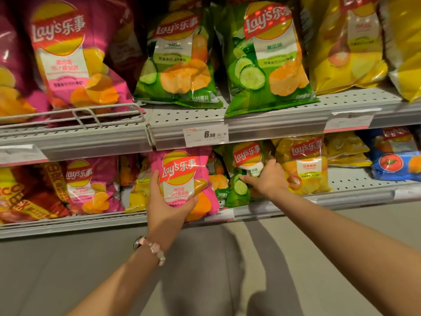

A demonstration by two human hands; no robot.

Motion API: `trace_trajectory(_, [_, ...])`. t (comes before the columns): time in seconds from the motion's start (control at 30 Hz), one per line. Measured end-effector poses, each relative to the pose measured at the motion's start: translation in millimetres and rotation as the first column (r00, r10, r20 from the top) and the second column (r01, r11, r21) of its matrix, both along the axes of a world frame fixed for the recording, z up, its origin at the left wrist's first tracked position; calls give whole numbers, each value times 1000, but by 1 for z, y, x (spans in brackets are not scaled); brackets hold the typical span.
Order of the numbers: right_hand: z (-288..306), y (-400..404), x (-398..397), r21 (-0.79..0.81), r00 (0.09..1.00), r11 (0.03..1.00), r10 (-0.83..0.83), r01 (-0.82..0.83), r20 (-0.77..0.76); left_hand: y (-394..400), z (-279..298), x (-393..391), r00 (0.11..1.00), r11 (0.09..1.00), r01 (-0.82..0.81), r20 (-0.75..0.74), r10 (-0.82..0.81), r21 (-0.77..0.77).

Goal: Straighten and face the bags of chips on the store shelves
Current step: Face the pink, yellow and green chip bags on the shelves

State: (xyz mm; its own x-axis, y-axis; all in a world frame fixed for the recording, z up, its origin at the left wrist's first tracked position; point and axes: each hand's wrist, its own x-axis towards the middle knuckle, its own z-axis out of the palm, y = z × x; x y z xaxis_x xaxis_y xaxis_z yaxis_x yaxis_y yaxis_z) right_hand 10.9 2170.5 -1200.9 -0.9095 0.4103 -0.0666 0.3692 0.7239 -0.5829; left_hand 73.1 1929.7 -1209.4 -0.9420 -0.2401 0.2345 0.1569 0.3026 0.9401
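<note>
The pink bag of chips point(184, 183) stands upright at the front edge of the lower shelf point(355, 195), logo facing out, with the left hand point(166, 201) curled around its lower left side and bottom. Just to its right, the right hand point(266, 176) pinches the face of a green bag point(241, 174), which leans among its neighbours. Both bags are glossy, crinkly film, puffed with air and slippery, so a loose grip could likely let the pink one slide off the lip to the floor, and squeezing hard risks crushing chips. The perforated metal shelf offers little friction; the yellow bag point(303, 165) at right might topple if nudged.
</note>
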Motion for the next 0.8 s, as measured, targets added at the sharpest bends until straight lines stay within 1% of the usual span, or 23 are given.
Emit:
trace_trajectory(0.07, [5,2,8,-68,997,997,30,-35,-70,5,0,0,1000,1000,12,20,-13,25])
trace_trajectory(0.13, [10,-2,21,-121,968,987,73,-105,-242,10,0,1,1000,999,17,18,-18,32])
trace_trajectory(0.17, [15,-6,29,-190,943,967,106,-173,-316,13,0,3,1000,1000,17,10,-17,18])
trace_trajectory(0.2, [20,-11,37,-296,926,919,148,-259,-348,16,0,5,1000,1000,17,-2,-17,-6])
trace_trajectory(0.27, [30,-22,51,-524,912,753,264,-399,-315,23,2,10,999,998,37,-27,-38,-41])
trace_trajectory(0.3, [33,-26,56,-602,908,680,309,-418,-282,26,3,13,998,998,51,-39,-52,-44])
trace_trajectory(0.33, [34,-28,60,-662,910,628,326,-410,-255,30,4,16,997,997,62,-51,-64,-49])
trace_trajectory(0.4, [34,-32,64,-748,922,551,314,-370,-224,34,5,21,994,994,86,-62,-90,-61])
trace_trajectory(0.5, [31,-36,69,-827,929,444,288,-345,-232,38,8,28,987,987,156,-42,-157,-42])
trace_trajectory(0.57, [28,-38,72,-845,923,398,289,-358,-254,40,10,31,982,982,183,-42,-185,-47])
trace_trajectory(0.7, [23,-38,75,-837,919,396,268,-379,-289,37,9,30,968,967,247,-35,-249,-57])
trace_trajectory(0.8, [21,-35,73,-825,920,413,234,-387,-315,25,7,30,939,940,342,23,-342,8])
